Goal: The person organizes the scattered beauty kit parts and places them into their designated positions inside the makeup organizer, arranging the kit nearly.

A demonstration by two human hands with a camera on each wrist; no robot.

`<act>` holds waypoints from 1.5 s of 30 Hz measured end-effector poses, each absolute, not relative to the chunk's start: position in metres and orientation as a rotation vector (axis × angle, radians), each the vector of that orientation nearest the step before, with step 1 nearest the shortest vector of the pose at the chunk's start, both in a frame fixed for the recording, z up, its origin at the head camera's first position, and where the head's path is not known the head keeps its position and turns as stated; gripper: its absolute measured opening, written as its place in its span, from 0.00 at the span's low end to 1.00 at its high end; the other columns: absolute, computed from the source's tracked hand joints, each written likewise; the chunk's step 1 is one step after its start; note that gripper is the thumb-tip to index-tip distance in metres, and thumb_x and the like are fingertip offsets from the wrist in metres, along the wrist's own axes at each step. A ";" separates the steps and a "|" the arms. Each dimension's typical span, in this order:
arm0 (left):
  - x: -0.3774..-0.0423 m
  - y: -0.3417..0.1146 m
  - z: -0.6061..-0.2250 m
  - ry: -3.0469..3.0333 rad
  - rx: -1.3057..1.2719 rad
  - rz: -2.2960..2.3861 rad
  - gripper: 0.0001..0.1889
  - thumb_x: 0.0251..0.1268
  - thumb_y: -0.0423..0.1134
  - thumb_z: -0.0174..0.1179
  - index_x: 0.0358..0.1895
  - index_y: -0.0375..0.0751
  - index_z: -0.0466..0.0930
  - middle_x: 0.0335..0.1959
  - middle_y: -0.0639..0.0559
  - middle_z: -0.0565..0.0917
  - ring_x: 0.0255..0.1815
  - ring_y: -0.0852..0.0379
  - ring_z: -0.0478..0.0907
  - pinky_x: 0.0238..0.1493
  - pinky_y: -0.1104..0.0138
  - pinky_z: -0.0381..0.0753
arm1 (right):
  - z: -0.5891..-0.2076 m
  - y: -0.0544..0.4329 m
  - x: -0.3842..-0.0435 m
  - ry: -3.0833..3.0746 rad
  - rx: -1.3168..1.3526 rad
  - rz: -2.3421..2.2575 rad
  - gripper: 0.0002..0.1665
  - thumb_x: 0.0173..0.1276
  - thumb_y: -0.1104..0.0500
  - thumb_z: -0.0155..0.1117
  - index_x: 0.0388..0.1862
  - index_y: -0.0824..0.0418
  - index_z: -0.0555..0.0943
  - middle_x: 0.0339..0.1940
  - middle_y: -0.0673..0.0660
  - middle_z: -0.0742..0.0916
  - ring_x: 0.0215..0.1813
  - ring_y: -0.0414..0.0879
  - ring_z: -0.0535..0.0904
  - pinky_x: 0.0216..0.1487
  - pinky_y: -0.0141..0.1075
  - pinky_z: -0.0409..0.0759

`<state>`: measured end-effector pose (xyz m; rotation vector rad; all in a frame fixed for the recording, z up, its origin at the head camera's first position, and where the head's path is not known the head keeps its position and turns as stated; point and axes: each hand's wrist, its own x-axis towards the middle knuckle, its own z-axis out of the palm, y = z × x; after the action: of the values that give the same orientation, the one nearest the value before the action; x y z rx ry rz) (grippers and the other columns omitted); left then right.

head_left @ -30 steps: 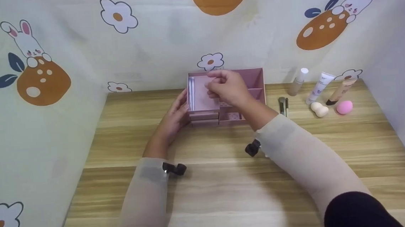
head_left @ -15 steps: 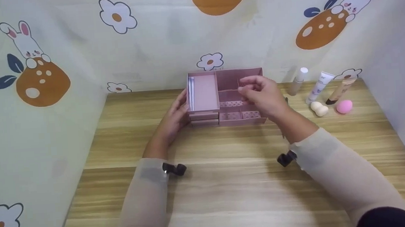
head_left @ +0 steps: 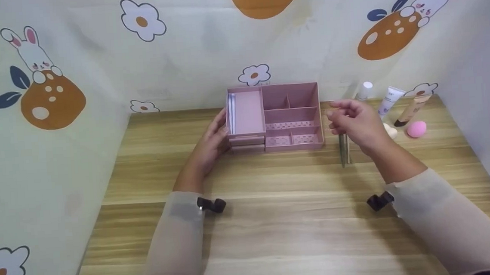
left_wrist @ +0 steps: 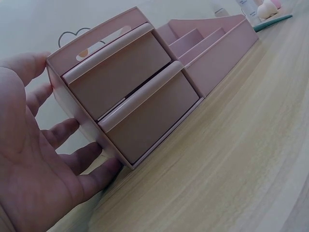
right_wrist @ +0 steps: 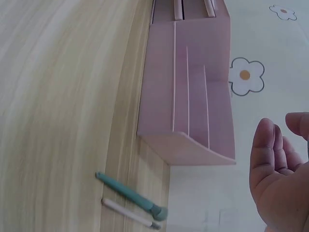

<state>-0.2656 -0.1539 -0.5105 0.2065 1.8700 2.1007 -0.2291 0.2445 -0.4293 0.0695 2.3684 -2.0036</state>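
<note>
A pink organizer (head_left: 291,117) with open compartments and two front drawers (left_wrist: 130,92) stands at the back of the wooden table. My left hand (head_left: 211,142) lies flat against its left side, fingers straight (left_wrist: 34,159). My right hand (head_left: 351,121) hovers just right of the organizer (right_wrist: 188,87), fingers relaxed and holding nothing (right_wrist: 277,179). Below it on the table lie two thin makeup tools (head_left: 344,152), a green one (right_wrist: 130,195) and a white one (right_wrist: 128,213). A pale slim item (head_left: 232,112) lies in the organizer's left tray.
At the back right stand a white-capped bottle (head_left: 364,90), a white tube (head_left: 389,99) and a beige tube (head_left: 411,109). A pink sponge (head_left: 417,129) and a beige sponge (head_left: 392,131) lie beside them. Patterned cloth walls close in three sides.
My right hand has moved from above the organizer's left tray across to the right, past its right edge. My left hand has stayed against the organizer.
</note>
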 end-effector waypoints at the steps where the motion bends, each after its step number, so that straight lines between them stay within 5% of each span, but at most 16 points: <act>1: -0.266 -0.154 -0.510 1.872 0.203 2.099 0.31 0.82 0.56 0.55 0.83 0.79 0.59 0.89 0.59 0.55 0.87 0.43 0.62 0.85 0.42 0.64 | -0.431 0.248 -0.228 2.382 0.078 -1.988 0.22 0.77 0.60 0.69 0.65 0.67 0.79 0.36 0.47 0.88 0.34 0.39 0.88 0.40 0.32 0.92; 19: -0.265 -0.155 -0.510 1.864 0.220 2.111 0.31 0.83 0.55 0.55 0.83 0.77 0.59 0.90 0.59 0.54 0.87 0.44 0.62 0.85 0.43 0.64 | -0.469 0.294 -0.233 2.506 0.285 -1.622 0.29 0.78 0.56 0.67 0.72 0.67 0.76 0.37 0.44 0.87 0.36 0.41 0.89 0.43 0.37 0.93; 28: -0.266 -0.154 -0.512 1.855 0.228 2.119 0.30 0.84 0.54 0.54 0.83 0.77 0.59 0.89 0.58 0.55 0.86 0.45 0.64 0.85 0.44 0.65 | -0.484 0.302 -0.239 2.460 0.336 -1.442 0.32 0.78 0.60 0.65 0.77 0.68 0.71 0.47 0.56 0.86 0.37 0.39 0.87 0.43 0.35 0.92; 38: -0.266 -0.155 -0.512 1.862 0.206 2.112 0.31 0.82 0.55 0.57 0.83 0.78 0.59 0.90 0.60 0.54 0.86 0.44 0.63 0.84 0.43 0.66 | -0.486 0.304 -0.236 2.521 0.269 -1.208 0.41 0.70 0.61 0.71 0.77 0.73 0.68 0.46 0.60 0.88 0.35 0.42 0.86 0.36 0.34 0.88; 45: -0.267 -0.154 -0.511 1.877 0.203 2.096 0.31 0.82 0.57 0.56 0.82 0.79 0.60 0.90 0.61 0.54 0.87 0.45 0.62 0.85 0.43 0.64 | -0.488 0.306 -0.237 2.679 0.210 -0.984 0.37 0.68 0.57 0.73 0.72 0.72 0.75 0.52 0.68 0.89 0.41 0.48 0.85 0.39 0.34 0.83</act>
<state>-0.2667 -0.1545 -0.5112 0.2028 1.8767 2.0964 -0.2374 0.3063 -0.4879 0.2102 2.6795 -0.9844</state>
